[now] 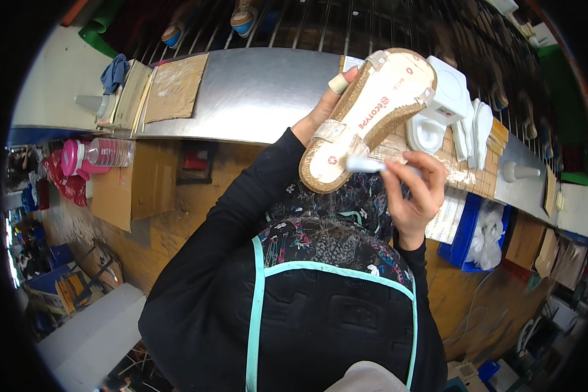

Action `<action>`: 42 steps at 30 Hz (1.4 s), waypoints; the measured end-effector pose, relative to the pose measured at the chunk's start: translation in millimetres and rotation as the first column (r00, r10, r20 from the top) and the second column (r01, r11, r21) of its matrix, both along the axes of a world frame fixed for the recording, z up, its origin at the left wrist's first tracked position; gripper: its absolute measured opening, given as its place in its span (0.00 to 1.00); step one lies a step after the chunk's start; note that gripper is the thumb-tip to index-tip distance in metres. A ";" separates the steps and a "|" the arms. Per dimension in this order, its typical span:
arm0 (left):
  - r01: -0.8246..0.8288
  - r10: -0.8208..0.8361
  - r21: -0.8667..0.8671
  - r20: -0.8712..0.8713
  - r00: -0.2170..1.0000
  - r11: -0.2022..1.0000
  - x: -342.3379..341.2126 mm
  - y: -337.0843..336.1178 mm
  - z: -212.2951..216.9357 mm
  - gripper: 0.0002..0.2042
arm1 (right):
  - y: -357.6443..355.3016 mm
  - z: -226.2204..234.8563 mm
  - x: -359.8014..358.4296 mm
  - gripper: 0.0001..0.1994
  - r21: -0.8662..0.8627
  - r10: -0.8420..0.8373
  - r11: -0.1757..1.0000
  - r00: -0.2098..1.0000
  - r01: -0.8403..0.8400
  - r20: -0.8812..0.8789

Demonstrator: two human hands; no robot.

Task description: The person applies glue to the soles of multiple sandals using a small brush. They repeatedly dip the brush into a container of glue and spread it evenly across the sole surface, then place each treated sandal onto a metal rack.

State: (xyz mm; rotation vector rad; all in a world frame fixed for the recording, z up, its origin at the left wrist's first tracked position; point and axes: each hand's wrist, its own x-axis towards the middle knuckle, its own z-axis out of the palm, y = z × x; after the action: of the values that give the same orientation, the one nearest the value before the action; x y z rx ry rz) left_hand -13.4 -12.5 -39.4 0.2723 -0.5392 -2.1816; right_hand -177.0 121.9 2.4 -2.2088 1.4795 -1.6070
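Note:
My left hand point(317, 117), a tan wrap round its thumb, holds a sandal point(362, 124) up by its side, over the near edge of the metal bench. The sandal's pale face with red print is turned toward me, framed by a brown, cork-like edge, with beige strap pieces at its sides. My right hand point(415, 189) pinches a slim, pale blue-white brush-like tool point(367, 164). Its blurred tip lies against the pale face near the narrower, lower end; whether it has bristles I cannot tell.
A white plastic container point(445, 91) and several white sole-shaped pieces point(482, 130) stand on the bench point(255, 91) at right, near a white nozzle point(521, 172). Cardboard point(176, 88) lies at left. Behind runs a metal rack point(307, 29) with shoes. Below right sits a blue bin point(467, 245).

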 end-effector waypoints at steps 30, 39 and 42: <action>-0.282 0.372 -0.294 0.323 0.870 0.913 31.1 -7.5 17.4 0.38 | -4.5 4.6 13.6 0.13 -0.012 -0.051 0.999 0.980 0.050 -0.191; -0.248 0.310 -0.200 0.399 0.863 0.948 21.9 8.7 18.2 0.37 | -19.0 3.5 11.1 0.09 0.162 -0.163 0.975 0.984 0.151 0.066; -0.134 0.298 -0.383 0.411 0.862 0.914 14.9 10.9 13.6 0.35 | -52.6 12.3 -1.2 0.07 0.192 -0.162 0.975 0.950 0.113 0.266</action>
State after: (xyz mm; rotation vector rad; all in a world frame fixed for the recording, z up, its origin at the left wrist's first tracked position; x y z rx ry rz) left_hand 1.5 -1.6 -25.8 0.6402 -1.0883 -1.7556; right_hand -178.1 69.3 14.8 -1.7377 1.6480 -1.6710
